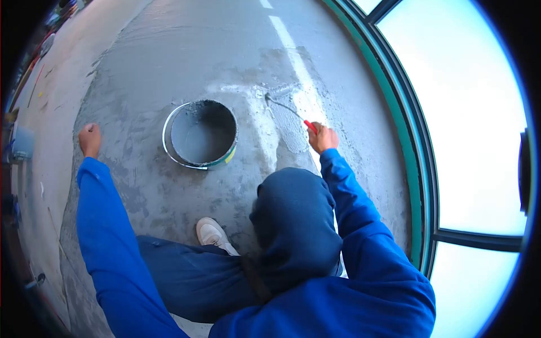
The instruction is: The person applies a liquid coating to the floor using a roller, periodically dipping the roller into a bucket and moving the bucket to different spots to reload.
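My right hand (323, 138) is wrapped round the red handle of a paint roller (310, 126). The roller's bent metal rod reaches up and left, and its coated head lies on the floor (163, 62) amid wet grey coating. A patch of thick, textured coating (290, 132) shows just left of the handle. Out to the left, my left hand (89, 139) is closed in a fist, with nothing visible in it. Between my hands stands a dark bucket (230, 159) with grey residue on its inner wall and its wire handle hanging to the left.
A green-framed window (414, 186) with bright panes runs along the right side. My bent knee (296, 197) and white shoe (213, 232) are close below the bucket. Blurred items, including a pale bucket (23, 142), line the far left edge.
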`<move>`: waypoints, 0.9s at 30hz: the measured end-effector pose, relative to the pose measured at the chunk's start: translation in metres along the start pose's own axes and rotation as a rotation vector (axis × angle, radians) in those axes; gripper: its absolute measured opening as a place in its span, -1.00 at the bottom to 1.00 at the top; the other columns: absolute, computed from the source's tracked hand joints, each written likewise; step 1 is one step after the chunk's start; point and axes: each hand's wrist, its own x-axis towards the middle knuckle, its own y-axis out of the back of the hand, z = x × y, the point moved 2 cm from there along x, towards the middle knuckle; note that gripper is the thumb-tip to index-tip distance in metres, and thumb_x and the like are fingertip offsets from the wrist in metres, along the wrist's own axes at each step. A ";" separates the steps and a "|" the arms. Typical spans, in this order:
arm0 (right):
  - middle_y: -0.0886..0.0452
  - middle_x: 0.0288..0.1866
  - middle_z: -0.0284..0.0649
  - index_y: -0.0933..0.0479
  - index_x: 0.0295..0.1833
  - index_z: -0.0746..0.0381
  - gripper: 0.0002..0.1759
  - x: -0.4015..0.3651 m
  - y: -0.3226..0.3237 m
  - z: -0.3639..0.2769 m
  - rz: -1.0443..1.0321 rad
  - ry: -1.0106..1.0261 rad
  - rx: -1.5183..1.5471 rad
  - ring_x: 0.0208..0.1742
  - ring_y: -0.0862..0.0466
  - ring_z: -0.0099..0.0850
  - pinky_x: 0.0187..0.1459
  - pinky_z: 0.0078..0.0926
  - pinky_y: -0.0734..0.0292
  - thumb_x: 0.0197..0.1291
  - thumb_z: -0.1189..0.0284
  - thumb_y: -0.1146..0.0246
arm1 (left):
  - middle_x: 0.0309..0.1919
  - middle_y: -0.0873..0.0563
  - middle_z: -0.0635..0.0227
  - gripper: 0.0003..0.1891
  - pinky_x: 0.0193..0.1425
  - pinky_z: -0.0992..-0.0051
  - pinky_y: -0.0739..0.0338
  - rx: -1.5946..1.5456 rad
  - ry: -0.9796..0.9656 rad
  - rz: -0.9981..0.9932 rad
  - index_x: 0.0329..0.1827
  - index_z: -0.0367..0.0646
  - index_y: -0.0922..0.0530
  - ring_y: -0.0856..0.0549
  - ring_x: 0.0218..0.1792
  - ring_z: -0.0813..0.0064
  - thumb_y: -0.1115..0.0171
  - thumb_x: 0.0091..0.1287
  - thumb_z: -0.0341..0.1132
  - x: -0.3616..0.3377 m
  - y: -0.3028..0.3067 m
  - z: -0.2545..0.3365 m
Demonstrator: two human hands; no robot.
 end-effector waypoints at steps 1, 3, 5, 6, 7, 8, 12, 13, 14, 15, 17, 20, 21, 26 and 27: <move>-0.67 -0.33 -0.06 -0.62 -0.09 -0.04 -0.73 -0.017 -0.003 0.010 -0.008 -0.008 -0.008 -0.29 -0.66 0.00 -0.23 -0.07 -0.56 0.13 0.17 -0.17 | -0.21 -0.73 0.10 -0.64 -0.04 0.29 -0.51 0.011 -0.013 -0.005 -0.07 -0.25 -0.64 -0.69 -0.13 0.13 -0.13 0.20 -0.19 0.004 -0.009 -0.009; -0.67 -0.30 -0.04 -0.61 -0.06 -0.04 -0.71 -0.060 -0.002 0.036 -0.064 -0.034 0.007 -0.24 -0.66 0.00 -0.19 -0.07 -0.55 0.14 0.16 -0.16 | -0.19 -0.72 0.08 -0.63 -0.01 0.29 -0.51 0.034 -0.062 -0.024 -0.06 -0.25 -0.64 -0.68 -0.11 0.12 -0.13 0.20 -0.18 0.012 -0.030 -0.021; -0.67 -0.24 -0.04 -0.60 -0.02 -0.02 -0.68 -0.108 0.013 0.060 -0.147 -0.150 0.000 -0.18 -0.65 -0.01 -0.14 -0.08 -0.54 0.14 0.16 -0.17 | -0.17 -0.72 0.05 -0.62 -0.01 0.29 -0.50 0.025 0.017 -0.150 -0.05 -0.28 -0.63 -0.67 -0.10 0.10 -0.14 0.19 -0.18 0.017 -0.045 -0.017; -0.67 -0.23 -0.03 -0.60 0.00 0.00 -0.67 -0.135 0.021 0.073 -0.183 -0.208 0.001 -0.18 -0.65 -0.01 -0.13 -0.10 -0.54 0.14 0.16 -0.18 | -0.17 -0.72 0.06 -0.61 -0.01 0.29 -0.50 -0.020 0.010 -0.198 -0.05 -0.28 -0.62 -0.67 -0.10 0.11 -0.13 0.20 -0.18 0.026 -0.061 -0.027; -0.67 -0.22 -0.02 -0.60 0.02 0.02 -0.65 -0.159 0.029 0.087 -0.211 -0.259 0.006 -0.17 -0.65 -0.01 -0.12 -0.11 -0.54 0.14 0.17 -0.20 | -0.18 -0.72 0.07 -0.61 -0.02 0.30 -0.50 -0.068 0.005 -0.240 -0.04 -0.29 -0.62 -0.68 -0.10 0.13 -0.13 0.22 -0.18 0.035 -0.078 -0.032; -0.67 -0.19 -0.02 -0.59 0.05 0.01 -0.64 -0.181 0.036 0.103 -0.262 -0.313 0.013 -0.13 -0.64 -0.03 -0.09 -0.13 -0.53 0.14 0.18 -0.20 | -0.20 -0.73 0.10 -0.62 -0.06 0.31 -0.51 -0.085 -0.016 -0.239 -0.04 -0.29 -0.62 -0.68 -0.13 0.17 -0.13 0.23 -0.18 0.030 -0.088 -0.021; -0.66 -0.13 -0.07 -0.58 0.06 0.00 -0.63 -0.248 0.066 0.160 -0.266 -0.440 -0.036 -0.08 -0.63 -0.05 -0.05 -0.16 -0.52 0.15 0.16 -0.20 | -0.28 -0.73 0.22 -0.63 -0.20 0.36 -0.52 -0.194 -0.009 -0.274 -0.03 -0.28 -0.62 -0.69 -0.29 0.33 -0.12 0.27 -0.17 0.006 -0.098 0.021; -0.66 -0.11 -0.08 -0.58 0.07 -0.01 -0.62 -0.260 0.078 0.161 -0.229 -0.437 -0.038 -0.07 -0.63 -0.06 -0.04 -0.17 -0.52 0.15 0.14 -0.20 | -0.30 -0.73 0.25 -0.63 -0.24 0.37 -0.52 -0.227 -0.007 -0.310 -0.03 -0.27 -0.62 -0.68 -0.33 0.38 -0.12 0.28 -0.17 0.004 -0.104 0.030; -0.66 -0.09 -0.08 -0.56 0.09 0.00 -0.59 -0.270 0.092 0.169 -0.291 -0.538 -0.097 -0.05 -0.63 -0.07 -0.03 -0.18 -0.51 0.15 0.13 -0.21 | -0.31 -0.72 0.25 -0.63 -0.26 0.39 -0.52 -0.229 -0.022 -0.318 -0.03 -0.28 -0.62 -0.67 -0.36 0.40 -0.12 0.28 -0.16 0.003 -0.108 0.041; -0.65 -0.09 -0.06 -0.55 0.11 0.02 -0.58 -0.283 0.100 0.181 -0.294 -0.540 -0.095 -0.04 -0.63 -0.09 -0.03 -0.18 -0.50 0.15 0.12 -0.21 | -0.32 -0.72 0.25 -0.62 -0.28 0.40 -0.51 -0.236 -0.034 -0.321 -0.03 -0.28 -0.61 -0.66 -0.38 0.42 -0.13 0.27 -0.16 0.003 -0.116 0.048; -0.65 -0.10 -0.05 -0.55 0.10 0.04 -0.58 -0.311 0.110 0.207 -0.265 -0.587 -0.086 -0.04 -0.63 -0.09 -0.02 -0.18 -0.49 0.16 0.14 -0.21 | -0.32 -0.71 0.24 -0.62 -0.28 0.42 -0.51 -0.247 -0.061 -0.331 -0.03 -0.29 -0.61 -0.66 -0.40 0.42 -0.12 0.28 -0.15 0.003 -0.126 0.065; -0.65 -0.11 -0.05 -0.55 0.08 0.07 -0.59 -0.349 0.121 0.246 -0.253 -0.634 -0.092 -0.05 -0.62 -0.08 -0.02 -0.19 -0.48 0.16 0.15 -0.21 | -0.31 -0.72 0.24 -0.61 -0.25 0.41 -0.51 -0.198 -0.153 -0.307 -0.03 -0.30 -0.60 -0.66 -0.36 0.39 -0.11 0.28 -0.15 0.010 -0.127 0.073; -0.65 -0.13 -0.04 -0.55 0.08 0.08 -0.59 -0.364 0.121 0.261 -0.240 -0.611 -0.067 -0.06 -0.63 -0.08 -0.02 -0.20 -0.48 0.15 0.16 -0.22 | -0.30 -0.71 0.24 -0.61 -0.24 0.40 -0.50 -0.152 -0.215 -0.271 -0.03 -0.30 -0.60 -0.66 -0.35 0.38 -0.10 0.29 -0.14 0.020 -0.126 0.066; -0.65 -0.18 -0.03 -0.55 0.08 0.10 -0.59 -0.407 0.111 0.324 -0.237 -0.743 -0.025 -0.09 -0.63 -0.09 -0.05 -0.20 -0.48 0.15 0.17 -0.23 | -0.36 -0.68 0.26 -0.63 -0.25 0.40 -0.45 -0.073 -0.107 -0.271 -0.14 -0.27 -0.62 -0.62 -0.38 0.36 -0.04 0.29 -0.11 0.037 -0.096 -0.001; -0.65 -0.18 -0.03 -0.55 0.07 0.10 -0.60 -0.402 0.107 0.332 -0.240 -0.726 -0.013 -0.09 -0.63 -0.08 -0.06 -0.20 -0.48 0.15 0.17 -0.22 | -0.39 -0.66 0.27 -0.63 -0.26 0.40 -0.44 -0.012 -0.126 -0.248 -0.20 -0.27 -0.60 -0.60 -0.40 0.37 -0.03 0.29 -0.11 0.041 -0.086 -0.016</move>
